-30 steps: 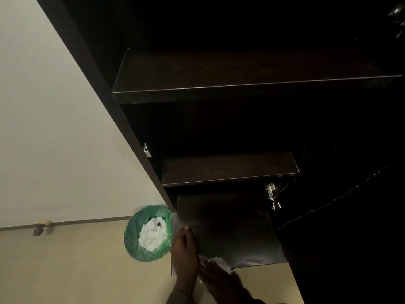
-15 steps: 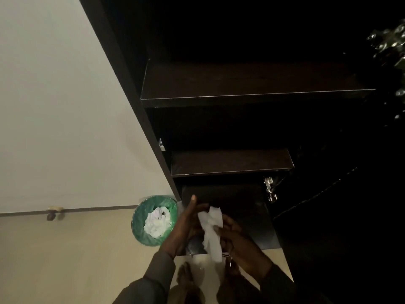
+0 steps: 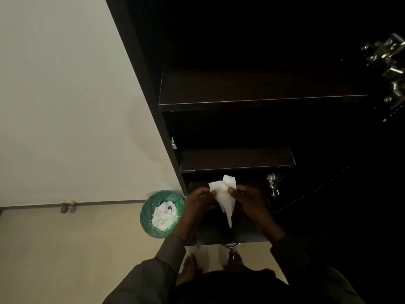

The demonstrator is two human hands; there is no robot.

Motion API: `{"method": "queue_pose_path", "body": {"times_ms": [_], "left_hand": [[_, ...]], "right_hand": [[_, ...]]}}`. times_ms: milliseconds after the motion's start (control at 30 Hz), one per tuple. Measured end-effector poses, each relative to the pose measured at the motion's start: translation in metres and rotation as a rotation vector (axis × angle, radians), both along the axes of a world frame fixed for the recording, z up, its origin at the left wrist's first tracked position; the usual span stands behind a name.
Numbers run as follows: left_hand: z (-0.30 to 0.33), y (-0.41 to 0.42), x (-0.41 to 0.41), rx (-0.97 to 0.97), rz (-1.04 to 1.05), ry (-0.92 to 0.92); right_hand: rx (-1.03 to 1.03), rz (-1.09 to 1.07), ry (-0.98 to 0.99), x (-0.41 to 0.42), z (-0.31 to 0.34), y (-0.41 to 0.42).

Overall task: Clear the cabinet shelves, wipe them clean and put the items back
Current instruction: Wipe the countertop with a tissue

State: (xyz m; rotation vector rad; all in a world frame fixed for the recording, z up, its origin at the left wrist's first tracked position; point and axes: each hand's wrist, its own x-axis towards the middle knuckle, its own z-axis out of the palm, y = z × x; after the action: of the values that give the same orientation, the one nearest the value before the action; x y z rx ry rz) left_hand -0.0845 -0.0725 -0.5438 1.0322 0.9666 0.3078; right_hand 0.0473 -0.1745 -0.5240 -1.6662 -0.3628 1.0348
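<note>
A dark wooden cabinet stands open in front of me. Its upper shelf point(image 3: 263, 88), middle shelf point(image 3: 236, 157) and bottom board point(image 3: 247, 233) are bare. A white paper tissue point(image 3: 224, 198) hangs in the air over the bottom board, its tail pointing down. My left hand point(image 3: 200, 199) pinches its left edge and my right hand point(image 3: 248, 201) pinches its right edge. Both hands are level with each other, just below the middle shelf's front edge.
A green-lined waste bin point(image 3: 162, 212) with crumpled white tissues stands on the floor left of the cabinet. A door stop point(image 3: 65, 206) sits by the wall's skirting. Metal hinges point(image 3: 392, 69) show on the open door at right. My bare feet point(image 3: 190, 268) stand before the cabinet.
My hands have risen from the bottom board with the tissue. They now hold it spread between them, higher and nearer the middle shelf. My view has pulled back and up.
</note>
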Motion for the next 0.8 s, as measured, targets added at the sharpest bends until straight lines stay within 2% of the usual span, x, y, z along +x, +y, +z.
{"method": "queue_pose_path", "body": {"times_ms": [100,233,333,433,600,667,800], "left_hand": [[0.009,0.002,0.003,-0.031,-0.01,-0.057],[0.018,0.006,0.013,0.094,-0.022,0.008],[0.02,0.009,0.021,0.21,-0.03,0.082],[0.024,0.012,0.021,0.124,-0.072,0.013],[0.027,0.016,0.016,0.002,-0.164,-0.057],[0.025,0.017,0.014,0.019,-0.229,-0.016],[0.023,0.016,0.011,-0.036,-0.162,-0.052]], "right_hand": [[0.003,0.002,0.043,0.002,0.006,0.003],[0.033,-0.057,0.001,0.006,0.01,0.007],[0.046,-0.047,0.148,0.01,0.015,0.005],[0.08,0.064,0.237,0.012,0.016,0.001],[0.068,0.018,0.198,0.013,0.017,0.0],[0.091,-0.01,0.172,0.013,0.017,-0.001],[0.165,-0.032,0.004,0.016,0.013,0.006]]}}
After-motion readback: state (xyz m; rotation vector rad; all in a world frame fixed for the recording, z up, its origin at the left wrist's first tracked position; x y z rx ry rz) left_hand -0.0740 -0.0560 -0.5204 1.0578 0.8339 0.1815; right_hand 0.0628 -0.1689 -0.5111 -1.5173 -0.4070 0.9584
